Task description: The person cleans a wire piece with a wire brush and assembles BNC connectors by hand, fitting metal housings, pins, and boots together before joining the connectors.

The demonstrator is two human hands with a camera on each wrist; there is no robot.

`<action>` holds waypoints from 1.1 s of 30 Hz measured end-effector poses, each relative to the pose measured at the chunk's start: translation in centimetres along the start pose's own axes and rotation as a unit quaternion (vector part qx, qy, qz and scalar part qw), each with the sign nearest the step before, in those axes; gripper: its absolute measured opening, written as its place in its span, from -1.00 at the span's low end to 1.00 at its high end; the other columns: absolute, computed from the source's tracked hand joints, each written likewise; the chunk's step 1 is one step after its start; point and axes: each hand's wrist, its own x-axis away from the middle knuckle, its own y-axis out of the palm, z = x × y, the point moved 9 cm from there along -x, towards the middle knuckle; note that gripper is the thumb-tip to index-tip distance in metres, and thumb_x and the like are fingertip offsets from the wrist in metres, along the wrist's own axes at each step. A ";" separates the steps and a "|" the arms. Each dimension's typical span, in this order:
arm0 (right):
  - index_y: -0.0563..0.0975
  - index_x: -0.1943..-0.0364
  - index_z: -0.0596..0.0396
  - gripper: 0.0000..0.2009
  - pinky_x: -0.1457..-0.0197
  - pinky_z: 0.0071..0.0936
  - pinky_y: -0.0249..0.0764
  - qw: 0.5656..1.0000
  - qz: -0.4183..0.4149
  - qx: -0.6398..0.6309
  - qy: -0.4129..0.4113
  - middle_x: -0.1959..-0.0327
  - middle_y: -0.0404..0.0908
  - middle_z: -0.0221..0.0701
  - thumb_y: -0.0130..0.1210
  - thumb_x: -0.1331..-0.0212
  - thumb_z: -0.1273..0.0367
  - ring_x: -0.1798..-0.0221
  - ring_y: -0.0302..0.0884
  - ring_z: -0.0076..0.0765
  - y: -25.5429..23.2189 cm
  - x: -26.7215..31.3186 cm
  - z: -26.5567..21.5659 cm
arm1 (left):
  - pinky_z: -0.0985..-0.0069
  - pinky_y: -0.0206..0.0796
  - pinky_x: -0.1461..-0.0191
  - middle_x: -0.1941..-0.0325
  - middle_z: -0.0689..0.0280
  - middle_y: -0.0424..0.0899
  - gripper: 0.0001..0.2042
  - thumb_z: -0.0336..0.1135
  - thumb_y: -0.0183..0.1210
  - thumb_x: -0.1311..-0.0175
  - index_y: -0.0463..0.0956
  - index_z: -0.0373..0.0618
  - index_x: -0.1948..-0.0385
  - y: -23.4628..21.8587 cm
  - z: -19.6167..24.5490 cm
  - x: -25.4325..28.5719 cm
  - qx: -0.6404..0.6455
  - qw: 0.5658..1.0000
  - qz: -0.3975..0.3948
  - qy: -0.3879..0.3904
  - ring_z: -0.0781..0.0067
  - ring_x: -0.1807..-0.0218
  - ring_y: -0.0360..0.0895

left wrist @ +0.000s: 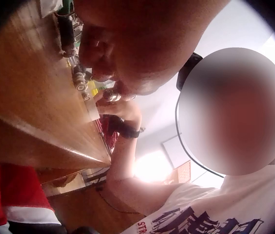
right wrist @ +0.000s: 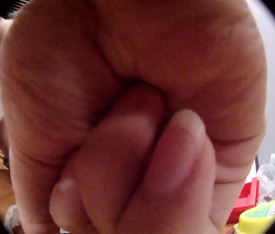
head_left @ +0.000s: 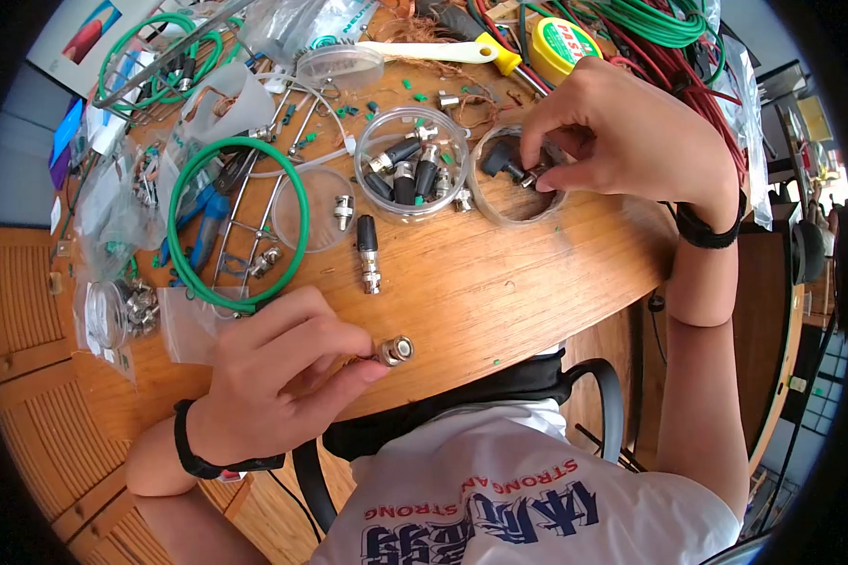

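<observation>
In the head view my left hand (head_left: 287, 367) pinches a metal BNC connector (head_left: 398, 351) between thumb and fingertips, near the table's front edge. The same connector (left wrist: 111, 95) shows at the fingertips in the left wrist view. My right hand (head_left: 622, 141) reaches over a round clear dish (head_left: 507, 218), thumb and forefinger pinching a small metal connector (head_left: 531, 177). Beside it in the dish lies a black angled connector (head_left: 501, 158). The right wrist view shows curled fingers (right wrist: 123, 146), which hide what the fingertips hold. A black-sleeved BNC connector (head_left: 367, 254) lies between the hands.
A second round dish (head_left: 367, 202) holds several black-sleeved connectors. Left of it are a clear lid (head_left: 297, 226) with a metal connector, a green cable loop (head_left: 301, 202) and blue-handled pliers (head_left: 207, 226). A yellow tub (head_left: 563, 49) and red cables (head_left: 693, 89) sit at the back.
</observation>
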 end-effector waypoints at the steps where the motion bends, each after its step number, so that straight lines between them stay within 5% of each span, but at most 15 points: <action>1: 0.74 0.29 0.12 -0.81 0.45 -0.41 0.24 1.000 0.000 -0.002 -0.003 0.70 0.43 -0.43 0.47 0.03 0.49 0.63 0.33 -0.41 -0.2 0.0 -0.3 | 0.56 0.17 0.51 0.40 0.35 0.53 -0.77 -0.47 0.52 -0.12 0.66 -0.17 0.23 -0.3 0.2 0.1 0.018 0.999 0.023 0.024 0.56 0.48 0.45; 4: 0.69 0.35 0.15 -0.84 0.45 -0.38 0.31 0.999 -0.004 -0.053 0.007 0.70 0.36 -0.38 0.42 0.05 0.48 0.59 0.41 -0.36 -1.2 0.1 -1.0 | 0.55 0.27 0.46 0.27 0.30 0.59 -0.76 -0.47 0.51 -0.15 0.67 -0.19 0.18 -0.7 0.5 -0.2 0.047 0.998 0.025 0.043 0.49 0.40 0.52; 6: 0.70 0.29 0.15 -0.78 0.51 -0.48 0.16 0.994 0.023 -0.070 -0.084 0.58 0.46 -0.48 0.44 0.08 0.47 0.61 0.29 -0.47 -2.2 0.5 -2.4 | 0.55 0.32 0.38 0.26 0.26 0.62 -0.80 -0.44 0.47 -0.21 0.64 -0.18 0.21 -0.5 0.3 -0.3 0.054 0.998 0.021 0.039 0.46 0.36 0.54; 7: 0.70 0.33 0.16 -0.78 0.49 -0.51 0.21 0.983 0.062 -0.055 -0.162 0.46 0.53 -0.46 0.49 0.08 0.42 0.55 0.37 -0.53 -2.8 0.5 -3.6 | 0.56 0.38 0.30 0.25 0.23 0.65 -0.84 -0.42 0.43 -0.28 0.61 -0.18 0.24 -0.4 0.4 -0.3 0.068 0.997 0.016 0.040 0.43 0.32 0.57; 10: 0.71 0.38 0.14 -0.79 0.45 -0.56 0.31 0.953 0.147 -0.145 -0.224 0.36 0.61 -0.36 0.51 0.06 0.38 0.47 0.46 -0.53 -3.4 1.0 -6.3 | 0.52 0.45 0.25 0.20 0.16 0.73 -0.85 -0.43 0.40 -0.31 0.60 -0.19 0.22 -0.2 0.2 -0.1 0.097 0.995 -0.007 0.017 0.37 0.27 0.65; 11: 0.71 0.42 0.13 -0.81 0.44 -0.58 0.39 0.925 0.173 -0.192 -0.280 0.21 0.68 -0.19 0.51 0.03 0.36 0.47 0.49 -0.48 -3.0 1.2 -6.8 | 0.52 0.45 0.25 0.20 0.16 0.73 -0.85 -0.43 0.40 -0.31 0.60 -0.19 0.22 -0.2 0.1 0.1 0.097 0.995 -0.006 0.013 0.37 0.27 0.65; 12: 0.72 0.37 0.14 -0.83 0.49 -0.54 0.42 0.918 0.188 -0.184 -0.296 0.27 0.72 -0.25 0.48 -0.02 0.38 0.50 0.54 -0.44 -2.9 1.2 -7.8 | 0.50 0.45 0.26 0.22 0.16 0.74 -0.85 -0.44 0.40 -0.30 0.60 -0.20 0.22 -0.2 0.1 0.1 0.097 0.995 -0.002 0.014 0.36 0.27 0.66; 19: 0.72 0.30 0.15 -0.87 0.51 -0.45 0.45 0.912 0.221 -0.200 -0.283 0.45 0.69 -0.38 0.43 -0.13 0.41 0.48 0.65 -0.31 -0.2 1.4 -9.7 | 0.57 0.13 0.52 0.28 0.35 0.71 -0.83 -0.45 0.49 -0.19 0.68 -0.15 0.25 -0.3 -0.9 0.4 0.103 0.993 0.043 -0.024 0.59 0.55 0.36; 33: 0.74 0.28 0.27 -0.82 0.47 -0.40 0.50 0.901 0.208 -0.232 -0.303 0.42 0.67 -0.25 0.44 -0.17 0.41 0.47 0.65 -0.25 1.4 1.3 -10.3 | 0.62 0.17 0.48 0.35 0.32 0.68 -0.83 -0.48 0.47 -0.22 0.63 -0.18 0.27 -0.2 -0.4 0.5 0.060 0.998 0.009 -0.017 0.61 0.51 0.43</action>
